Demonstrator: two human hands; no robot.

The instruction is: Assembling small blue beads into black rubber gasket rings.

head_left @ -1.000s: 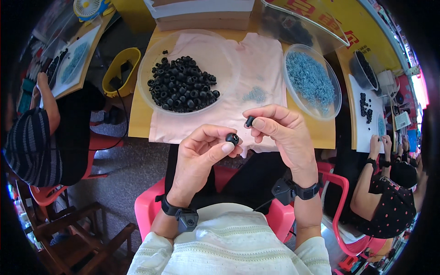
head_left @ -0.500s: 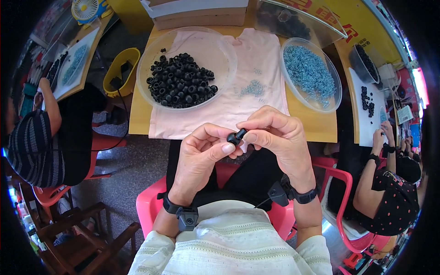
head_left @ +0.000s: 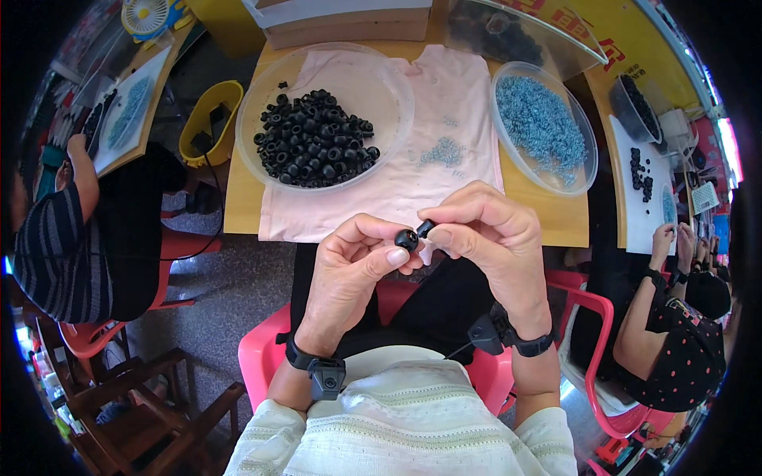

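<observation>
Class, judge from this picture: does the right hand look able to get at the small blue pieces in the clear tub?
Probably yes: nothing visible blocks the way from the right hand to the small blue pieces in the clear tub, though the hand is holding a small black part.

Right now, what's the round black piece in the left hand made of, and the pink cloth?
Round black piece: perhaps plastic, maybe rubber; smooth-looking, with small bright highlights. Pink cloth: soft-looking matte fabric, since it shows creases; the fibre can't be told.
</observation>
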